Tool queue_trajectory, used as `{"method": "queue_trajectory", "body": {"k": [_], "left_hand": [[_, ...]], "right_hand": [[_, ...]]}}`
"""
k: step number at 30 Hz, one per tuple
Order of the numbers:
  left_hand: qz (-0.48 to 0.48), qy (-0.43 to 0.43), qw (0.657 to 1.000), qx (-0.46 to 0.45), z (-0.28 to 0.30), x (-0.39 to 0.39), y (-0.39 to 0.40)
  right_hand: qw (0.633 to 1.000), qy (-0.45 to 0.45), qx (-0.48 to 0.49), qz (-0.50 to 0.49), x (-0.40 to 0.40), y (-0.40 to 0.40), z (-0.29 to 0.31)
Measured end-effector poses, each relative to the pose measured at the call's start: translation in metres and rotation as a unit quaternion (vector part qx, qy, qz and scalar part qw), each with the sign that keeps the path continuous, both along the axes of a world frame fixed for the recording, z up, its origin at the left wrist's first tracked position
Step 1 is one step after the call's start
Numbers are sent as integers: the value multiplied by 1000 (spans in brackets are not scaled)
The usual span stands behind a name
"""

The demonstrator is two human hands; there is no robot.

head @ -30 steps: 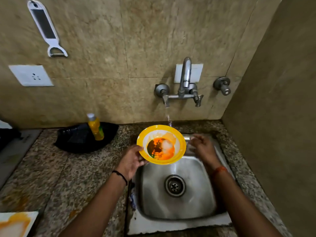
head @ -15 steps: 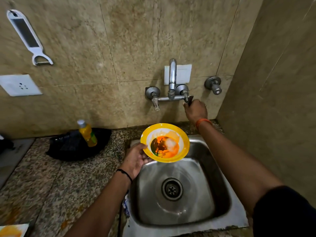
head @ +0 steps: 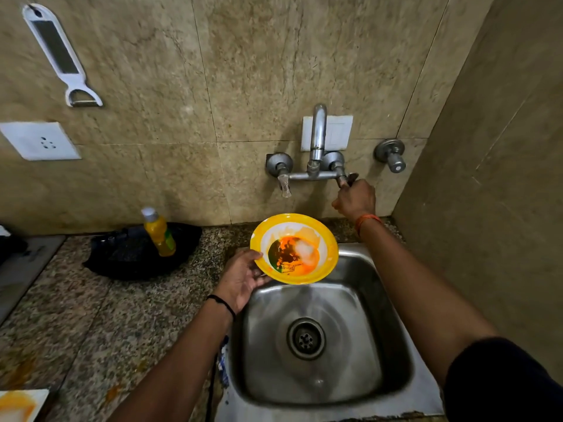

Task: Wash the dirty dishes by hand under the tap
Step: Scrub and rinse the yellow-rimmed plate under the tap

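My left hand [head: 242,277] grips the left rim of a yellow bowl [head: 326,263] smeared with orange, green and dark residue, holding it over the back of the steel sink [head: 393,345], below the tap spout [head: 318,132]. My right hand [head: 355,201] is closed around the tap's right handle [head: 344,178] on the wall. Water pools whitish in the bowl; I cannot make out the stream itself.
A yellow dish-soap bottle [head: 158,233] stands on a black tray [head: 122,257] on the granite counter [head: 91,315] to the left. A second valve [head: 391,155] juts from the wall at right. A stained white plate [head: 18,405] lies at the bottom left corner.
My right hand rose from beside the bowl to the tap's right handle and stays on it. The bowl remains in my left hand over the sink.
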State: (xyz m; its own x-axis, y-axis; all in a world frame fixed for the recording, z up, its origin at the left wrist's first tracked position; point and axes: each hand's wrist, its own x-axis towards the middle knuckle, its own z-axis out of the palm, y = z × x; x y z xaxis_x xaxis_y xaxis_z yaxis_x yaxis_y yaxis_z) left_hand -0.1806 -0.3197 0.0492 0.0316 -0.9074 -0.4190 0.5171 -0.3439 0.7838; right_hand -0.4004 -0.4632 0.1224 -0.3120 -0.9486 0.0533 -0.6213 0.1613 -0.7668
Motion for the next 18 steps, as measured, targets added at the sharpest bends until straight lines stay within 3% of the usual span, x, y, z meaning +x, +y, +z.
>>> {"method": "queue_trajectory", "body": {"k": [4,6,11,13,16,18], "left_hand": [[3,5,1000,4,2,-2,-1],[1,5,1000,4,0,-3,-2],[0,8,1000,10,-8,-7,-8],[5,14,1000,12,-13,-10,-11],[13,19,1000,7,-18,-13,-13],[15,4,1000,0,-23,-14,-14]], "right_hand": [[995,-101,5,-3,-1,0,-4],[995,-98,31,18,-5,6,-6],[987,110,-21,112,11,66,-22],[952,208,-61,218,24,102,-35],[871,276,9,407,31,134,-55],[838,360,54,407,25,133,-63]]}}
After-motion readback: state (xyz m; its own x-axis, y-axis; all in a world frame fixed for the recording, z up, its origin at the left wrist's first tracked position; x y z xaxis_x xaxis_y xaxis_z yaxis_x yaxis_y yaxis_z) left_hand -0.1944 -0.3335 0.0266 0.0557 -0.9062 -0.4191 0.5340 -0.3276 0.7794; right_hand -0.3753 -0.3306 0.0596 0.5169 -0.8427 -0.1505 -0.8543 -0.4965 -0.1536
